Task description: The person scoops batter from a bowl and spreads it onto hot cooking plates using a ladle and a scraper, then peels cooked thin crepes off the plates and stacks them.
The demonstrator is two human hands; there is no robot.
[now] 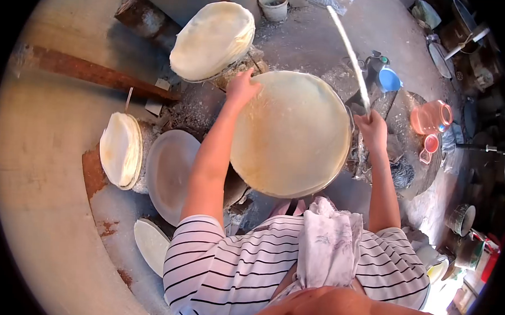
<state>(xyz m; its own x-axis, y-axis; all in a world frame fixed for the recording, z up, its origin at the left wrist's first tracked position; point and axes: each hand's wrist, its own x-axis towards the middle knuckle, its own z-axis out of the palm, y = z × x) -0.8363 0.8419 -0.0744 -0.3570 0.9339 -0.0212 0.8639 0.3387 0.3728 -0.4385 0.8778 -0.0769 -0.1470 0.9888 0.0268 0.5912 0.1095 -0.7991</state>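
Note:
A large, pale, thin round flatbread (292,134) lies before me, with a rim showing along its right and lower edges. At its upper left edge is my left hand (244,89), closed with thumb and fingers at the border. My right hand (371,128) is wrapped round the lower end of a long white stick (350,52), which points up and away from me. A stack of similar flatbreads (212,40) sits just beyond my left hand. Whether a plate or more sheets lie under the large flatbread, I cannot tell.
Left stand another flatbread stack (119,151) and a big round dish (172,173). On the right are a blue cup (389,79), a pink plastic jar (430,117), a small red scoop (430,144) and a dark scrubber (402,172). A white bucket (272,5) stands at the back.

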